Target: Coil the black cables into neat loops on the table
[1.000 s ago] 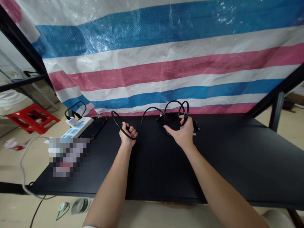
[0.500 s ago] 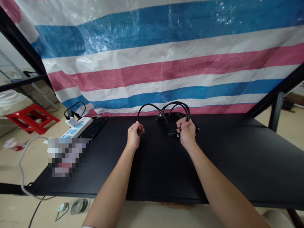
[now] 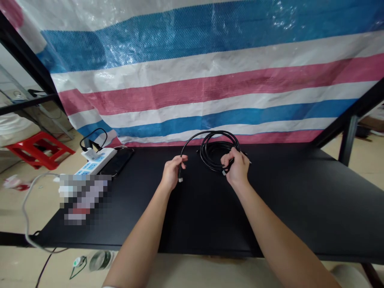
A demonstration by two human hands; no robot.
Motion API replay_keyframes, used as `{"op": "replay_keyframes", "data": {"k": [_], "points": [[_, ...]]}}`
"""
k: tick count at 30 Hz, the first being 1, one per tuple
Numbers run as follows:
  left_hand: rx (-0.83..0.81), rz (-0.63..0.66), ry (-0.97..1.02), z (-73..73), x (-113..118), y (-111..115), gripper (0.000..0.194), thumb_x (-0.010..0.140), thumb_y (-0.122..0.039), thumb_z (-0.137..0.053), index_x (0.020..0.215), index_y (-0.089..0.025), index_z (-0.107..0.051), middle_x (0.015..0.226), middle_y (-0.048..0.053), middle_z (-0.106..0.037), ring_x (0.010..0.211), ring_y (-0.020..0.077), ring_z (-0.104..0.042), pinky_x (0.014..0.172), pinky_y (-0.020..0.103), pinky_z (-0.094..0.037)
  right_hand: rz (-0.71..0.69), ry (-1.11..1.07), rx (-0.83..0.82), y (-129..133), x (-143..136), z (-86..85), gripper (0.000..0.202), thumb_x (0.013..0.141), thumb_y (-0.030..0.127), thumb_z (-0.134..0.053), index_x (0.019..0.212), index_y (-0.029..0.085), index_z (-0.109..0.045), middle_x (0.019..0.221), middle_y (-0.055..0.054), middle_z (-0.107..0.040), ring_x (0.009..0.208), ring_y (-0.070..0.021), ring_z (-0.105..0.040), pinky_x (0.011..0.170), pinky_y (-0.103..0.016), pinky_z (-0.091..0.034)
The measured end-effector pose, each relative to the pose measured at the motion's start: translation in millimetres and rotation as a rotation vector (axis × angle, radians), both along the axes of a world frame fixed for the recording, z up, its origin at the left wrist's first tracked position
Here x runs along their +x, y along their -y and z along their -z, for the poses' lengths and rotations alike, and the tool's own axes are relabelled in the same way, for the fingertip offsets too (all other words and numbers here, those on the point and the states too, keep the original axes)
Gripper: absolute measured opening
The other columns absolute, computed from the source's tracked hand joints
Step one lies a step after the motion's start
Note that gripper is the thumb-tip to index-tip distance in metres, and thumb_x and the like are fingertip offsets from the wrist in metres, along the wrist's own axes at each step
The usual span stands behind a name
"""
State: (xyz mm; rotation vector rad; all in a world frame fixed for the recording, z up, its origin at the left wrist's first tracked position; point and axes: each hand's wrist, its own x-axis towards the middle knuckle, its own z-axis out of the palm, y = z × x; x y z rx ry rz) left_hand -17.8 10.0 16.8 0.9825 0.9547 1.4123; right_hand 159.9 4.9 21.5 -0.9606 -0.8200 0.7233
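A black cable (image 3: 207,154) hangs in several loops above the black table (image 3: 303,192), near its back edge. My right hand (image 3: 237,167) is closed round the right side of the loops. The free end of the cable is pinched in my left hand (image 3: 173,171), to the left of the coil. A light-coloured connector (image 3: 180,179) points down just below my left fingers. Another pale connector (image 3: 224,173) shows beside my right fingers. One length of cable arches from my left hand over to the coil.
On the table's left side lie a white power strip (image 3: 100,160) with a plug and a black phone (image 3: 117,161). A pixelated patch covers something in front of them. Behind hangs a striped sheet (image 3: 192,92). A red stool (image 3: 40,150) stands on the floor at left.
My left hand has moved slightly right, and the connector now shows below its fingers. The arch of cable reaches further over the coil, whose loops lie closer together.
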Motion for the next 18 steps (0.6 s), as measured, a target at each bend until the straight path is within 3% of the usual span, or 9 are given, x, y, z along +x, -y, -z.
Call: {"op": "replay_keyframes", "data": {"k": [4,7,10,13,18], "points": [[-0.034,0.083,0.002,1.0,11.3,5.6,0.052,0.062,-0.053,-0.069,0.034,-0.018,-0.044,0.086,0.015,-0.072,0.093,0.0273,-0.065,0.07,0.031,-0.05,-0.319,-0.226,-0.095,2.7,-6.6,-4.1,0.051,0.066,0.057,-0.06,0.049,0.025,-0.026,0.031,0.01,-0.021,0.033,-0.008,-0.029,0.035,-0.021,-0.027],[-0.043,0.121,0.097,1.4,17.0,8.9,0.055,0.057,-0.058,-0.072,0.035,-0.017,-0.043,0.086,0.015,-0.072,0.085,0.0266,-0.067,0.068,0.033,-0.052,-0.41,-0.236,-0.17,5.4,-16.4,-1.4,0.055,0.066,0.062,-0.058,0.048,0.025,-0.022,0.032,0.009,-0.024,0.033,-0.0081,-0.029,0.032,-0.02,-0.024],[-0.078,0.056,0.158,2.1,18.1,8.6,0.052,0.058,-0.055,-0.072,0.042,-0.017,-0.041,0.077,0.012,-0.07,0.064,0.0197,-0.067,0.059,0.031,-0.051,-0.368,-0.112,-0.231,5.4,-26.1,6.0,0.053,0.068,0.069,-0.052,0.048,0.025,-0.028,0.036,0.004,-0.039,0.033,-0.01,-0.035,0.03,-0.022,-0.027],[-0.099,-0.126,0.125,3.0,15.5,4.0,0.045,0.064,-0.049,-0.07,0.055,-0.018,-0.038,0.063,0.003,-0.065,0.046,0.0123,-0.059,0.047,0.025,-0.046,-0.272,0.174,-0.263,4.2,-32.9,16.3,0.052,0.07,0.071,-0.046,0.048,0.025,-0.039,0.041,0.001,-0.047,0.036,-0.0127,-0.043,0.036,-0.026,-0.036],[-0.088,-0.324,-0.029,3.9,2.3,-5.9,0.029,0.074,-0.039,-0.064,0.078,-0.023,-0.04,0.051,-0.01,-0.053,0.033,0.0089,-0.046,0.038,0.019,-0.035,-0.133,0.662,-0.204,1.7,-38.8,33.7,0.044,0.079,0.058,-0.045,0.049,0.026,-0.047,0.044,-0.002,-0.053,0.049,-0.0196,-0.056,0.05,-0.029,-0.041]]}}
